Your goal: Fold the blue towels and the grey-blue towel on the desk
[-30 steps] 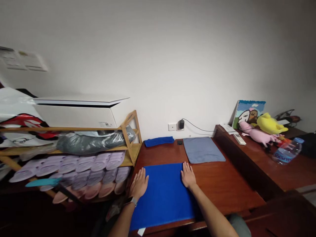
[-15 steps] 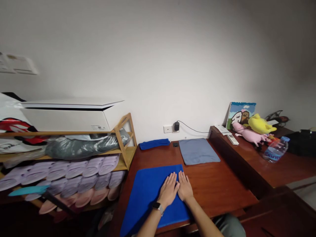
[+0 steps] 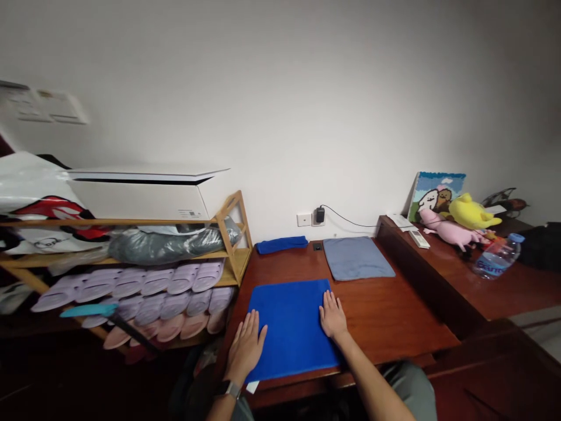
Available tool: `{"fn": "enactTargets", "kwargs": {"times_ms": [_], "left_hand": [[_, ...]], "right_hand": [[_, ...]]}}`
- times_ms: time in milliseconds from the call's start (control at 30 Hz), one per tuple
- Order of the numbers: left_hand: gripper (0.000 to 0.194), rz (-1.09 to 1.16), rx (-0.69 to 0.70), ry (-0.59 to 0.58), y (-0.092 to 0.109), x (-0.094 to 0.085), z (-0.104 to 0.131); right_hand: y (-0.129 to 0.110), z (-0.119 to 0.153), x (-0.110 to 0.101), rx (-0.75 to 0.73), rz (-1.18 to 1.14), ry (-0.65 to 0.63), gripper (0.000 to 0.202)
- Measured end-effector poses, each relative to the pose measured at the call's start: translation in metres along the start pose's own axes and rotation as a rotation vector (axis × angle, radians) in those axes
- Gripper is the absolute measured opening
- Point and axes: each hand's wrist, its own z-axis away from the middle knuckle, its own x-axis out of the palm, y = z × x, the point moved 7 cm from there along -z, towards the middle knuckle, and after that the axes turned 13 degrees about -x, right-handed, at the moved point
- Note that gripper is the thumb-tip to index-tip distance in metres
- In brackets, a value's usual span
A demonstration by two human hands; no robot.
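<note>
A bright blue towel lies spread flat on the dark red wooden desk, with a small white tag at its near left corner. My left hand, wearing a watch on the wrist, rests flat on the towel's left edge with fingers extended. On the opposite edge my right hand lies flat, fingers stretched forward, partly over bare wood. Neither hand holds anything. Beyond the towel are a folded blue cloth near the wall and a flat grey-blue cloth to its right.
Left of the desk stands a wooden rack with rows of slippers and a white box on top. On the raised right side are plush toys, a remote and a water bottle. A charger is plugged in.
My left hand has moved left from the towel's right part to its left edge. My right hand stays near the right edge. The view has shifted slightly, moving the scene rightward and up.
</note>
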Motion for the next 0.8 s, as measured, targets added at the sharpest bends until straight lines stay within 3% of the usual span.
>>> {"fn": "enactTargets", "kwargs": {"times_ms": [133,200,267,400,467,500,567,733,800], "left_hand": [[0.073,0.026,0.025,0.065,0.014,-0.01,0.001],[0.069,0.049,0.072,0.092,0.037,-0.015,0.005],[0.066,0.077,0.163,0.073,0.081,-0.017,0.014],[0.063,0.129,0.383,-0.088,0.19,-0.006,0.043],[0.064,0.136,0.42,-0.165,0.217,0.002,0.054],[0.064,0.133,0.414,-0.192,0.217,0.005,0.057],[0.066,0.115,0.346,-0.21,0.191,0.008,0.059],[0.07,0.043,0.014,-0.081,0.044,-0.012,0.052],[0.068,0.03,-0.056,-0.047,0.004,-0.025,0.054]], "right_hand": [[-0.008,0.03,0.013,-0.013,0.009,0.088,0.067],[-0.011,0.042,0.024,-0.029,0.001,0.082,0.067],[-0.011,0.049,0.03,-0.028,-0.003,0.062,0.067],[-0.009,0.05,0.029,-0.052,0.001,0.047,0.065],[-0.01,0.049,0.028,-0.07,0.0,0.027,0.064],[-0.01,0.049,0.028,-0.07,-0.001,0.021,0.064],[-0.011,0.05,0.027,-0.053,-0.009,0.027,0.065],[-0.014,0.051,0.019,-0.02,-0.034,0.051,0.066],[-0.016,0.05,0.013,-0.019,-0.04,0.03,0.066]]}}
